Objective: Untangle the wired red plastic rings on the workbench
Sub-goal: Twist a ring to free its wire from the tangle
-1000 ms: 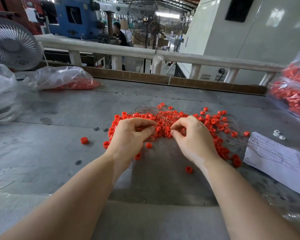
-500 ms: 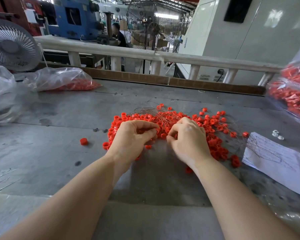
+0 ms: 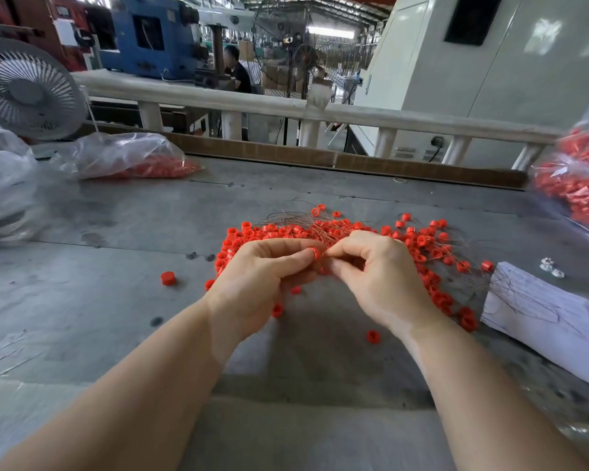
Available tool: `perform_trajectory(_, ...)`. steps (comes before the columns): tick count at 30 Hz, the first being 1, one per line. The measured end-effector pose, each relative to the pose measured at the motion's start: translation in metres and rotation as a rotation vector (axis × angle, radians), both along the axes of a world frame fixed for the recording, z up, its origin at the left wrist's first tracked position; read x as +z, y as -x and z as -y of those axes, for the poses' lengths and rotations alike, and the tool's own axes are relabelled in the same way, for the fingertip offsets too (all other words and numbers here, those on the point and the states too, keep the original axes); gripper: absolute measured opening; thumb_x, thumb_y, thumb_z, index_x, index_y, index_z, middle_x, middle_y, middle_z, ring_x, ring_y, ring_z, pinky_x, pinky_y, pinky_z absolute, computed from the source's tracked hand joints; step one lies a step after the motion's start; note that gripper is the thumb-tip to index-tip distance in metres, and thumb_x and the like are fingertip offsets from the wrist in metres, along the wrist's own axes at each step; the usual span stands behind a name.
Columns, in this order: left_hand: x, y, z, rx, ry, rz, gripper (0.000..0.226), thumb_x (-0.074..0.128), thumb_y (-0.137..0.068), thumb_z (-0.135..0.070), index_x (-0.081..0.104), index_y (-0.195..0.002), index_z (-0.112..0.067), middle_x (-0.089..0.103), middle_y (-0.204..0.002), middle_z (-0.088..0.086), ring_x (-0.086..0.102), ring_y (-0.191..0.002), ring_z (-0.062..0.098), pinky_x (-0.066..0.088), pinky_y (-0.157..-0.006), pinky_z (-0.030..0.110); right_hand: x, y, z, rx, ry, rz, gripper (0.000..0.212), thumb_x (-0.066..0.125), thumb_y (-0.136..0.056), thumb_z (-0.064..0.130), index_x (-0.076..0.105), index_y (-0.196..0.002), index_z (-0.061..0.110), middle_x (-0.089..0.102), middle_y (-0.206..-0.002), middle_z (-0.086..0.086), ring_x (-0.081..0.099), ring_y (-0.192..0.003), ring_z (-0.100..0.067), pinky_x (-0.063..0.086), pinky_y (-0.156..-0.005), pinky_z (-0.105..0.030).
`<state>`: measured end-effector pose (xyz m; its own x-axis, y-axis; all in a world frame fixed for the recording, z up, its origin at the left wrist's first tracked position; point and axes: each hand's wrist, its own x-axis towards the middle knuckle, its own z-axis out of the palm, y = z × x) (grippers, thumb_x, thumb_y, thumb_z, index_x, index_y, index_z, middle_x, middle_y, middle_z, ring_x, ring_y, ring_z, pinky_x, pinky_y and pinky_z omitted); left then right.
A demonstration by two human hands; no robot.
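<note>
nearest me, a few loose small red plastic rings [image 3: 372, 336] lie apart from one another on the dull grey, scuffed workbench [image 3: 123, 300]. just past them my two hands meet at the near edge of the pile. my left hand [image 3: 259, 280] pinches one red ring [image 3: 316, 253] between thumb and forefinger, other fingers curled under. my right hand [image 3: 378, 277] sits just beside it, fingertips pressed together as if nipping a thin wire by that ring, though i cannot make out the wire in the pinch.

the tangled heap of red rings on fine metal wire [image 3: 337, 232] lies straight beyond both hands, touching them, and trails off to my right in a long band. so i judge the pull should come toward me, away from the heap, with the left holding the ring steady. the rings look hard and smooth; the wire looks springy, hair-thin and likely to snag.

further off, a clear crinkled plastic bag of red parts [image 3: 130, 161] lies far left, and white paper [image 3: 541, 311] to the right.
</note>
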<state>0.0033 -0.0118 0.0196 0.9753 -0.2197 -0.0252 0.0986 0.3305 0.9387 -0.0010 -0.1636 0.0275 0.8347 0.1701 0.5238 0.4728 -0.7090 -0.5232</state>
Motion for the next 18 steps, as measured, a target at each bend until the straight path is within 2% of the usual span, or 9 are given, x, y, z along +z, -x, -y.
perform_trajectory(4, 0.002, -0.002, -0.001, 0.096, 0.048, 0.055, 0.016, 0.056, -0.085, 0.004, 0.07, -0.087, -0.002, 0.07, -0.074, 0.006, 0.066, -0.064, 0.008, 0.054, -0.065, 0.014, -0.001, -0.002, 0.004, -0.056, 0.028, -0.025, 0.005, 0.073, -0.078, 0.009, 0.074, -0.075, 0.013, 0.066, -0.074, 0.004, 0.061, -0.076, -0.017, 0.046, -0.076, -0.03)
perform_trajectory(7, 0.001, -0.002, -0.002, 0.146, -0.049, 0.156, 0.019, 0.059, -0.085, 0.004, 0.072, -0.086, -0.009, 0.073, -0.077, 0.004, 0.067, -0.073, 0.009, 0.053, -0.072, 0.015, -0.001, -0.002, 0.006, -0.125, 0.033, -0.053, 0.006, 0.073, -0.079, 0.011, 0.074, -0.074, 0.014, 0.065, -0.072, 0.008, 0.061, -0.078, -0.015, 0.042, -0.077, -0.023)
perform_trajectory(9, 0.0, 0.0, -0.001, 0.181, -0.196, 0.256, 0.021, 0.062, -0.084, 0.002, 0.074, -0.087, -0.015, 0.074, -0.084, 0.003, 0.067, -0.08, 0.009, 0.051, -0.078, 0.015, 0.0, -0.001, 0.006, -0.16, 0.023, -0.054, 0.005, 0.072, -0.08, 0.012, 0.075, -0.078, 0.016, 0.068, -0.078, 0.007, 0.061, -0.084, -0.016, 0.043, -0.087, -0.03)
perform_trajectory(11, 0.0, 0.002, -0.001, 0.211, -0.322, 0.349, 0.024, 0.064, -0.084, 0.001, 0.074, -0.087, -0.021, 0.075, -0.087, -0.002, 0.067, -0.082, 0.004, 0.048, -0.076, 0.011, 0.002, 0.001, 0.005, -0.188, -0.008, -0.031, 0.012, 0.069, -0.081, 0.009, 0.075, -0.086, 0.019, 0.068, -0.086, 0.008, 0.06, -0.095, -0.02, 0.039, -0.097, -0.042)
perform_trajectory(14, 0.002, 0.006, 0.001, 0.202, -0.395, 0.402, 0.028, 0.065, -0.083, 0.002, 0.074, -0.085, -0.025, 0.074, -0.081, -0.01, 0.066, -0.077, -0.003, 0.045, -0.07, 0.006, 0.007, 0.003, 0.004, -0.185, -0.094, 0.046, 0.019, 0.067, -0.081, 0.005, 0.074, -0.088, 0.022, 0.063, -0.088, 0.014, 0.058, -0.101, -0.02, 0.036, -0.1, -0.047)
perform_trajectory(16, 0.002, 0.008, 0.004, 0.205, -0.452, 0.437, 0.032, 0.066, -0.082, 0.002, 0.072, -0.082, -0.029, 0.071, -0.072, -0.019, 0.063, -0.07, -0.009, 0.042, -0.065, 0.003, 0.01, 0.004, 0.003, -0.107, -0.18, 0.059, 0.019, 0.067, -0.081, 0.004, 0.073, -0.086, 0.022, 0.063, -0.088, 0.014, 0.059, -0.099, -0.015, 0.04, -0.097, -0.041)
perform_trajectory(18, 0.003, 0.008, 0.006, 0.191, -0.497, 0.476, 0.035, 0.067, -0.081, 0.003, 0.07, -0.082, -0.032, 0.067, -0.068, -0.027, 0.061, -0.068, -0.013, 0.041, -0.065, 0.002, 0.012, 0.005, 0.001, 0.029, -0.292, 0.022, 0.021, 0.067, -0.082, 0.001, 0.073, -0.086, 0.02, 0.064, -0.088, 0.013, 0.06, -0.091, -0.002, 0.043, -0.088, -0.02)
